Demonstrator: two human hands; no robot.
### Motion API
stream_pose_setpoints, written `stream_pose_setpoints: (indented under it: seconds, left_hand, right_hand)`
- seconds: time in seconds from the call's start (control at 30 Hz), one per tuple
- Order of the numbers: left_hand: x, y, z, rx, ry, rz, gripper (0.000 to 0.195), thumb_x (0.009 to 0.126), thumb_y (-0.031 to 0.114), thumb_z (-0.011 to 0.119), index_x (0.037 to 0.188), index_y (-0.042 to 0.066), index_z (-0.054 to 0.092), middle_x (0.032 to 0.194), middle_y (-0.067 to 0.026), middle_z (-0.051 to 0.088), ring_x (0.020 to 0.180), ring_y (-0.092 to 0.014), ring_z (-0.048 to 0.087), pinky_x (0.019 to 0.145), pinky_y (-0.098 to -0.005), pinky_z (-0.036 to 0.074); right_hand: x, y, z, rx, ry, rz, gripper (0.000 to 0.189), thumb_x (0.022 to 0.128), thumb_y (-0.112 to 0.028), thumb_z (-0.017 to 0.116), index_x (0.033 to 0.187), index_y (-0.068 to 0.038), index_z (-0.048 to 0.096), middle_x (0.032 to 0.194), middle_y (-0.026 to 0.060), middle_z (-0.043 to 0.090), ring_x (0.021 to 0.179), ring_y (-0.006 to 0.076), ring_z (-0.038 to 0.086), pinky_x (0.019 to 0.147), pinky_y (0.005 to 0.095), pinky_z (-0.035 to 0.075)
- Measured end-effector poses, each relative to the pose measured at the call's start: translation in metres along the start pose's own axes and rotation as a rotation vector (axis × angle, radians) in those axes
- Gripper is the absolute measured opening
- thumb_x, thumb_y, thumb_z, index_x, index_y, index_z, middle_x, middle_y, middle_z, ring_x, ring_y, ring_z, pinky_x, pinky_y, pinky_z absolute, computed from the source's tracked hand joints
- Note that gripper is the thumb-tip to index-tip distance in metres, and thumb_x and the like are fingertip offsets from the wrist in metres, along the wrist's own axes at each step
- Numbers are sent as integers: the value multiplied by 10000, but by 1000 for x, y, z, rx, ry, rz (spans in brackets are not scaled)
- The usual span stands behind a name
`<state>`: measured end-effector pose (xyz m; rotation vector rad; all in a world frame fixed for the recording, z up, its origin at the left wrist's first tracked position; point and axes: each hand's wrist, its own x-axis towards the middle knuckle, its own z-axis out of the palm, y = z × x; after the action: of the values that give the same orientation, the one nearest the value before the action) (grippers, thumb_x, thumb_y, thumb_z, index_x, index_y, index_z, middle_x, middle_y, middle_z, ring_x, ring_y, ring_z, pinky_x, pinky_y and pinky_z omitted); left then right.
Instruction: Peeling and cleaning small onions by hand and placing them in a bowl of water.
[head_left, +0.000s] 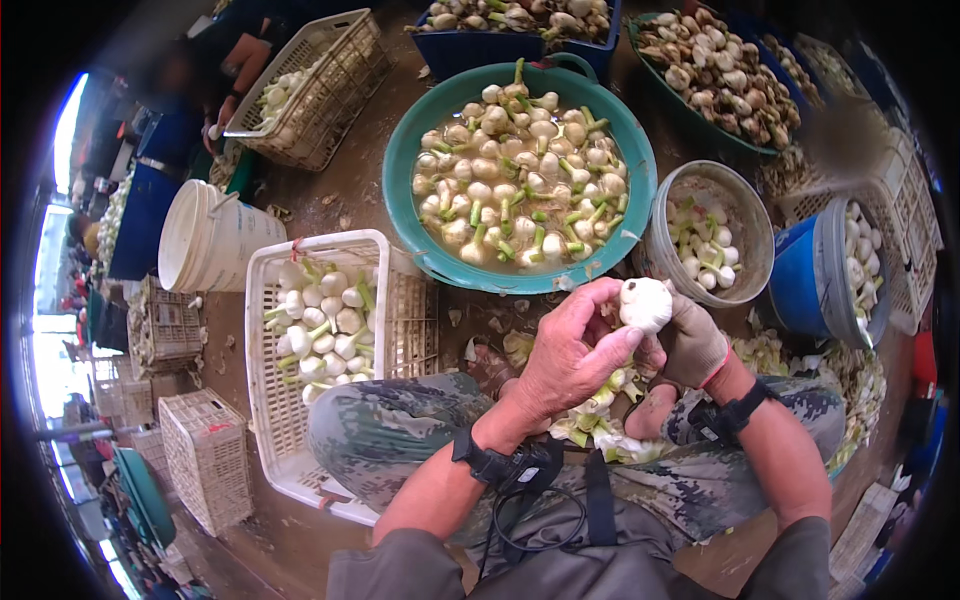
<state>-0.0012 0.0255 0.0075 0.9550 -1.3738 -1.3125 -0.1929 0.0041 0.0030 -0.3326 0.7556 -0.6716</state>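
Note:
Between my hands, just below the green tub, is a white garlic bulb. My bare left hand grips its left side with thumb and fingers. My right hand, in a pale glove that leaves some fingertips bare, touches its right side; whether it holds anything else is hidden. Garlic bulbs with green stems float in murky water in the green plastic tub. A pale bucket with whiter bulbs stands to the tub's right. More bulbs with stems lie in a white plastic crate left of my knee.
Peeled garlic skins lie between my feet. A white bucket and another garlic crate stand at left, near a co-worker's arm. A blue bucket is at right. Behind the tub are a blue bin and a heaped basin.

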Motion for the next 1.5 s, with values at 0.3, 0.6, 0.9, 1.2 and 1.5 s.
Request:
stream_pose_setpoints:
  seconds: [0.3,0.6,0.9,1.2,1.5]
  left_hand:
    - [-1,5,-4,-476,14,-150,308,894,39,656,1154,11,492,1034,-94,621,861,-85,601,740,-239,511]
    - [5,-62,-23,464,48,-281,395,865,242,626,1162,-7,548,843,-187,655,781,-285,655,712,-372,514]
    - [63,-137,-77,1185,177,-411,178,865,152,523,1005,45,548,859,-237,620,801,-410,649,680,-508,530]
    - [77,-233,-121,1266,-156,-249,301,858,92,491,1111,62,650,993,-203,667,955,-402,621,841,-480,488]
    - [112,-245,-141,1798,-885,-393,532,988,347,435,1491,209,328,1506,-82,379,1348,-316,401,1051,-440,364]
  right_hand:
    - [18,3,6,-52,76,62,331,970,-391,458,1073,-103,586,630,16,581,473,135,499,491,275,404]
    - [12,-26,0,50,353,-169,355,957,-502,508,846,-166,529,660,-17,510,510,88,431,519,262,407]
    - [-1,-28,-5,-435,380,-223,291,925,-323,611,947,-33,623,830,48,628,741,135,601,659,283,486]
    - [0,9,6,-1772,65,-167,197,709,-258,640,713,-66,684,695,148,653,707,325,647,677,464,475]
    - [-11,0,-2,-1746,43,-327,287,850,-277,594,985,-50,705,839,133,708,728,295,659,641,406,510]
